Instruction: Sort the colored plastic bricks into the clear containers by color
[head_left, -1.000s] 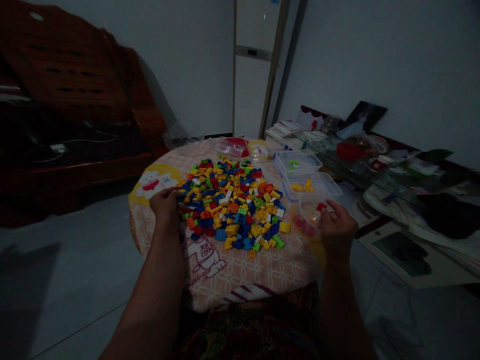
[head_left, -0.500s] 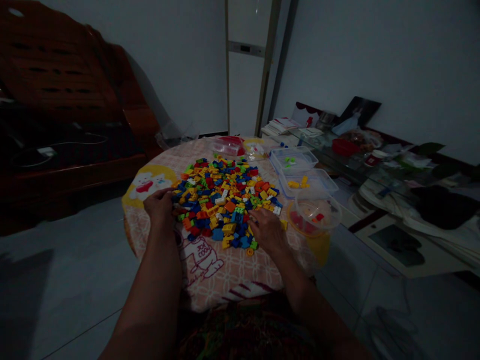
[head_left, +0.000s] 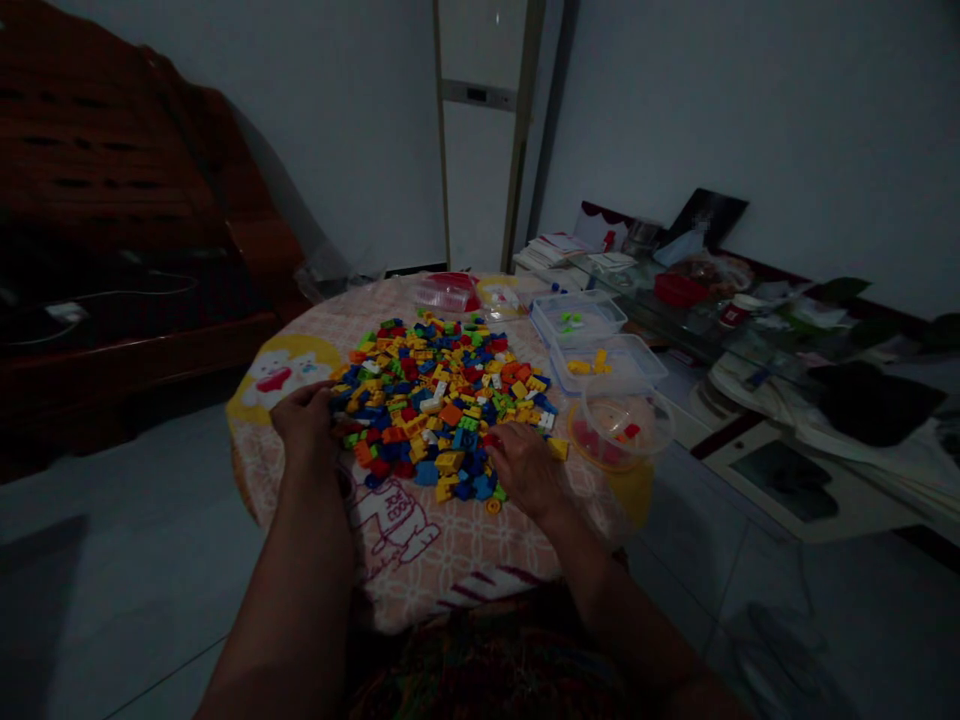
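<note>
A wide pile of toy building bricks in yellow, blue, red, green, orange and white lies on the cloth-covered round table. At the pile's left edge is my left hand, its fingers pinched together; whatever they hold is hidden. My right hand reaches into the pile's right side, with thumb and fingers closed at a small red brick. A yellow wheel-like piece lies in front of the pile.
Right of the pile stand a clear box with green pieces, another box with yellow pieces, and a round tub with red pieces. A red container sits at the back. A cluttered glass table is at right, a wooden bench at left.
My right hand has moved slightly left, and its fingers have closed in at a red brick. My left hand stays at the pile's left edge. The whole view has shifted a little.
</note>
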